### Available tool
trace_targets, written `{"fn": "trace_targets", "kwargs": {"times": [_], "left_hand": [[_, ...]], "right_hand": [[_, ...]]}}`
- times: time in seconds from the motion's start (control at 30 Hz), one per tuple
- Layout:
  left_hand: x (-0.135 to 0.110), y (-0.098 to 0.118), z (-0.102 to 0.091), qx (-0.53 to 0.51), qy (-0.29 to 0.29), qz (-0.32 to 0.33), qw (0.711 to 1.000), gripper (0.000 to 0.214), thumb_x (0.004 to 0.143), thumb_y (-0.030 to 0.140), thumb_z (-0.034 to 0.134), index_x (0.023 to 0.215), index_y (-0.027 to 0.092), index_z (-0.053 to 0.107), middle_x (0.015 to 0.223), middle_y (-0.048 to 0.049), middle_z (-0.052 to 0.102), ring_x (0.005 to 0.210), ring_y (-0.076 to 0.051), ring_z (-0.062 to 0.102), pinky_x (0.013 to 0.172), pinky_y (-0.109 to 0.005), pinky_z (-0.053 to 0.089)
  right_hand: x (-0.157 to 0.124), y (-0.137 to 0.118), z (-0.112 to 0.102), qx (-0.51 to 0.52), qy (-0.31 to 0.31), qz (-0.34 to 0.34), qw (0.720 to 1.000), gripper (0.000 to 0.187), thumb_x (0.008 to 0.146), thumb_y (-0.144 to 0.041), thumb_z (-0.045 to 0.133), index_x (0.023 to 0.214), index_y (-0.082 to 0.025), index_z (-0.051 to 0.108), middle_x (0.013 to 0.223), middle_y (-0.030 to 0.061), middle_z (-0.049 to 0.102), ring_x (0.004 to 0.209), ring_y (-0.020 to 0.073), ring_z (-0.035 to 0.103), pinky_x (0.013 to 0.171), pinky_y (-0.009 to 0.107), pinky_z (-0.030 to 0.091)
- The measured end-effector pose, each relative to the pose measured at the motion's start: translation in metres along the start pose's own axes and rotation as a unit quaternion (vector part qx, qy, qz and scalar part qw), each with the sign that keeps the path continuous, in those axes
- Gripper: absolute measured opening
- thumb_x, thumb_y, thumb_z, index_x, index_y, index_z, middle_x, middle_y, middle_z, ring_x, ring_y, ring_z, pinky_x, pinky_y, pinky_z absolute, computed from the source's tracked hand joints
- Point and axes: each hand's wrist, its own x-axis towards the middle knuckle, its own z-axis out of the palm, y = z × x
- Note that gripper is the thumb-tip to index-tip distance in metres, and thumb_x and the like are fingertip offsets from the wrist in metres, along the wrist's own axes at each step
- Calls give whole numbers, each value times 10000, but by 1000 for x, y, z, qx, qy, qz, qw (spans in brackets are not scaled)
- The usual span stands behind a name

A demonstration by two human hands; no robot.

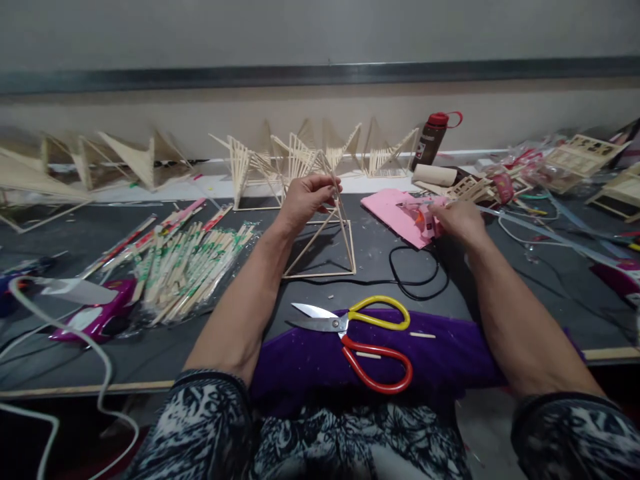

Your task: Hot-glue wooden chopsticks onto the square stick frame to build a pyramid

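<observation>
My left hand pinches the upper part of a wooden stick frame, whose square base rests on the dark table. To the right, my right hand is wrapped round a pink glue gun over a pink sheet. A black cord loops on the table below it. Scissors with one yellow and one red handle lie with their blades apart on a purple cloth close to my body. Two short stick pieces lie beside the handles.
Plastic-wrapped sticks and a purple device with a white cable lie left. Several finished-looking stick structures line the wall. A red-capped bottle stands at the back; wooden pieces and plastic bags crowd the right.
</observation>
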Motion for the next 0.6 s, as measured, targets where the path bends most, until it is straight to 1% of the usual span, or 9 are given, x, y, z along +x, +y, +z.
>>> {"fn": "trace_targets", "kwargs": {"times": [0.07, 0.1, 0.13, 0.2, 0.3, 0.37, 0.4, 0.5, 0.6], "left_hand": [[-1, 2, 0, -4, 2, -7, 1000, 338, 704, 332, 721, 999, 166, 718, 978, -90, 737, 663, -109, 677, 493, -167, 456], [-1, 2, 1, -8, 3, -10, 1000, 359, 708, 337, 719, 1023, 166, 710, 984, -92, 735, 669, -110, 680, 492, -162, 452], [-1, 3, 1, -12, 2, -13, 1000, 373, 717, 344, 714, 1045, 169, 700, 993, -93, 733, 682, -112, 684, 490, -157, 447], [-2, 4, 1, -17, -1, -12, 1000, 372, 743, 367, 694, 1063, 179, 685, 1018, -92, 728, 725, -120, 692, 490, -148, 442], [-3, 6, -1, -11, -10, -4, 1000, 367, 778, 457, 666, 1040, 201, 684, 1059, -84, 718, 802, -135, 695, 508, -151, 461], [-5, 8, -3, 1, -14, 0, 1000, 407, 777, 536, 655, 1018, 210, 693, 1071, -80, 713, 827, -144, 691, 520, -162, 479], [-6, 10, -3, 6, -16, 1, 1000, 432, 770, 570, 653, 1009, 213, 697, 1070, -80, 712, 831, -148, 690, 522, -167, 485], [-8, 15, -4, 12, -8, -1, 1000, 463, 738, 613, 673, 972, 215, 704, 1019, -75, 717, 806, -154, 689, 510, -177, 486], [-11, 20, -3, 20, 0, -15, 1000, 460, 716, 616, 695, 922, 205, 701, 916, -68, 721, 775, -156, 684, 508, -182, 488]], "right_hand": [[-2, -9, -11, -99, 56, 14, 993, 406, 629, -326, 766, 429, -247, 422, 461, 48, 489, 602, 245, 593, 506, 329, 426], [-5, -17, -15, -121, 62, 3, 991, 404, 646, -321, 761, 427, -244, 430, 457, 39, 481, 586, 231, 580, 509, 323, 419], [-10, -27, -16, -122, 45, -25, 991, 377, 683, -311, 733, 436, -235, 459, 453, 31, 481, 554, 209, 561, 504, 311, 408], [-24, -55, -11, -54, -32, -109, 992, 309, 784, -301, 643, 501, -207, 560, 470, 24, 517, 479, 163, 521, 487, 292, 386], [-43, -106, 14, 53, -115, -226, 966, 152, 818, -248, 615, 697, -181, 679, 610, 27, 626, 525, 142, 559, 560, 300, 432], [-45, -136, 37, 81, -94, -298, 947, 64, 771, -185, 670, 825, -181, 704, 750, 39, 672, 678, 160, 605, 666, 308, 463], [-43, -148, 48, 89, -78, -320, 940, 126, 764, -170, 679, 887, -181, 703, 837, 52, 688, 760, 174, 613, 710, 313, 468], [-29, -169, 74, 100, -63, -352, 928, 191, 801, -217, 671, 989, -182, 680, 982, 77, 692, 910, 205, 599, 764, 322, 471], [-19, -174, 87, 105, -91, -357, 924, 168, 827, -239, 648, 979, -176, 678, 925, 66, 702, 860, 192, 599, 730, 306, 470]]}}
